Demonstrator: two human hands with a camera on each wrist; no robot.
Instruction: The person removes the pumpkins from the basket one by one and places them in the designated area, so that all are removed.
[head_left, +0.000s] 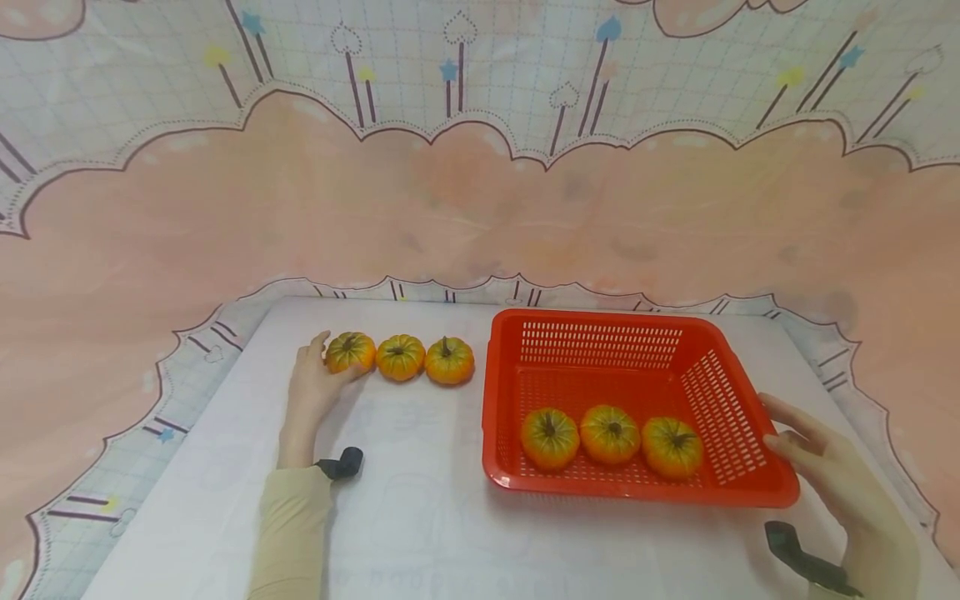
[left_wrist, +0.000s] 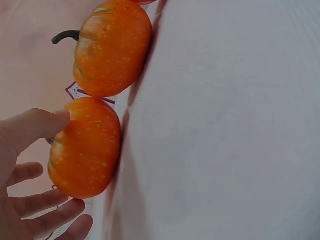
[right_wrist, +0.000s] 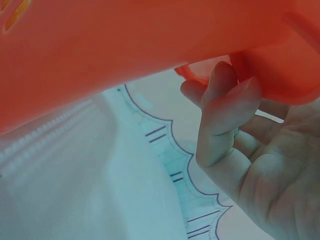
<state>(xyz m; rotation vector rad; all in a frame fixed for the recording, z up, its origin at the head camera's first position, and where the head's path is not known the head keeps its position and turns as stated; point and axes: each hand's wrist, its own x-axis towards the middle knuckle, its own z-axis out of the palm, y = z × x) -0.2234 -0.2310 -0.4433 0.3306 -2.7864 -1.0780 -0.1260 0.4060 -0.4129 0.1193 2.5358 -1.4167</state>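
Three small orange-and-green pumpkins stand in a row at the back left of the table. My left hand (head_left: 318, 383) is around the leftmost pumpkin (head_left: 350, 352), with fingers spread. In the left wrist view the thumb overlaps that pumpkin (left_wrist: 87, 150), while the other fingers (left_wrist: 57, 220) lie loosely beside and below it. Beside it are the middle pumpkin (head_left: 401, 358) and the right one (head_left: 449, 361). My right hand (head_left: 832, 467) holds the right rim of a red plastic basket (head_left: 637, 492); in the right wrist view its fingers (right_wrist: 220, 120) curl at the rim.
Inside the basket, three more pumpkins line the near side: one at left (head_left: 550, 439), one in the middle (head_left: 611, 434) and one at right (head_left: 672, 448). A white cloth (head_left: 420, 517) covers the table. Behind hangs a pink patterned curtain (head_left: 450, 208).
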